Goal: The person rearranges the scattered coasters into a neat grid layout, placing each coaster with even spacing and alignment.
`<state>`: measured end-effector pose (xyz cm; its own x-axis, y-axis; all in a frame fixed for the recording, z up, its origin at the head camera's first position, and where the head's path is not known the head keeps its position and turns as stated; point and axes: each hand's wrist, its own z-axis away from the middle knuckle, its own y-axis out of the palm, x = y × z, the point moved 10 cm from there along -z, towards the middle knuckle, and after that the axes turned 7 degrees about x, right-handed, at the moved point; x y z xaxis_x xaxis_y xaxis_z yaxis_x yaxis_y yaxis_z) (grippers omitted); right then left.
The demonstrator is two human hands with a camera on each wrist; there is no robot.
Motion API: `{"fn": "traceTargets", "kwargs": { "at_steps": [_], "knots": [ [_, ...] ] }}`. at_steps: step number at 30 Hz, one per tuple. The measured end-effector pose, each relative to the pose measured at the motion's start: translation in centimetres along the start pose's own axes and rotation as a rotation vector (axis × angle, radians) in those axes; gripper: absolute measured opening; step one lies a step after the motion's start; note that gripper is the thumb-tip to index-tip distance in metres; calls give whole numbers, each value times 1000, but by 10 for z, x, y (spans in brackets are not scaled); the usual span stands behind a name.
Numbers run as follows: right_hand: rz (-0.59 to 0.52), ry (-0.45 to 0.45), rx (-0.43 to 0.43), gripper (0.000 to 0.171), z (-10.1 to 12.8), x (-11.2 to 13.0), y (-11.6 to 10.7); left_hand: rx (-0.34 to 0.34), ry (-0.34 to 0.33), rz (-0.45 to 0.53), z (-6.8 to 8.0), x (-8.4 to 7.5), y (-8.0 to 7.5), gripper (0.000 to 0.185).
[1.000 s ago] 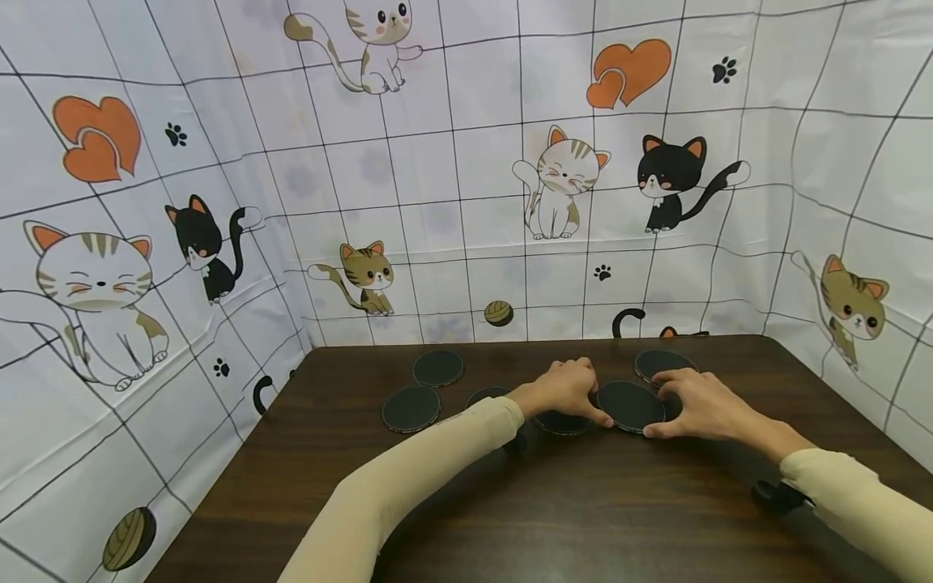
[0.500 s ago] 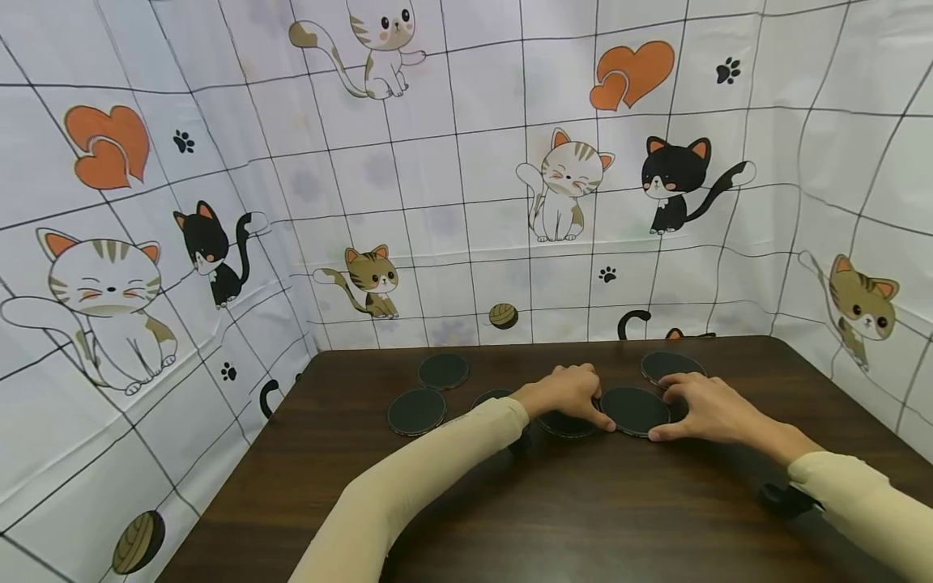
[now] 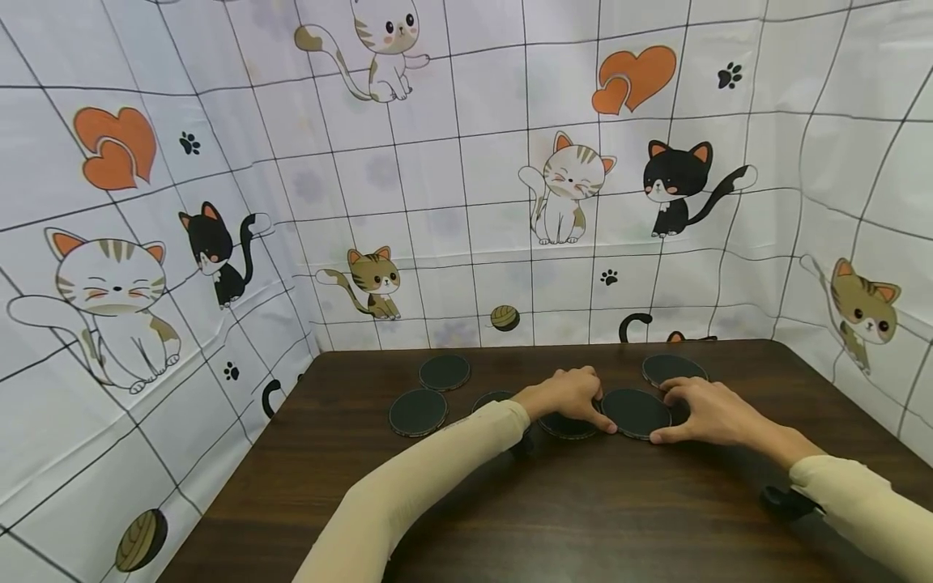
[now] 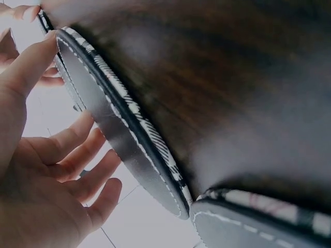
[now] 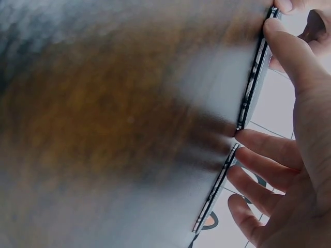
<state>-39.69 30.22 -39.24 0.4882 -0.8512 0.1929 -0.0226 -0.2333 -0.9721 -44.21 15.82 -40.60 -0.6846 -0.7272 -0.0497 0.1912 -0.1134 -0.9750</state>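
Dark round coasters with white stitching and a patterned rim lie flat on the table. One coaster [image 3: 636,413] sits between my hands. My left hand [image 3: 567,394] holds its left edge with thumb and fingers, reaching over a neighbouring coaster [image 3: 567,427] that it partly covers. On the other side, my right hand [image 3: 709,411] curves thumb and index finger around the right edge. In the right wrist view the thumb and a fingertip of the right hand [image 5: 289,170] touch the rim. The left wrist view shows the left hand [image 4: 57,181] beside a stitched coaster [image 4: 124,139].
A further coaster [image 3: 674,369] lies behind my right hand. To the left are two coasters, one rear [image 3: 445,372] and one front [image 3: 418,414], plus another [image 3: 492,397] partly behind the left sleeve. A cat-print sheet [image 3: 437,186] borders the brown table [image 3: 583,510].
The head view has shifted slightly, so everything appears a little lower and further right. Both hands and the coasters keep nearly the same places relative to each other.
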Motion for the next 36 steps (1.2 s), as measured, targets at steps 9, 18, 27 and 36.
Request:
{"fn": "traceTargets", "kwargs": {
  "at_steps": [9, 18, 27, 36],
  "knots": [
    [10, -13, -5, 76, -1, 0, -2, -2, 16, 0, -1, 0, 0, 60],
    [12, -6, -13, 76, 0, -1, -6, 9, 21, -2, -6, 1, -4, 58],
    [4, 15, -24, 64, 2, -6, -15, -5, -6, -52, -14, -6, -17, 53],
    [21, 62, -40, 70, -1, -31, -26, -63, -73, -155, -43, -16, -33, 47]
  ]
}}
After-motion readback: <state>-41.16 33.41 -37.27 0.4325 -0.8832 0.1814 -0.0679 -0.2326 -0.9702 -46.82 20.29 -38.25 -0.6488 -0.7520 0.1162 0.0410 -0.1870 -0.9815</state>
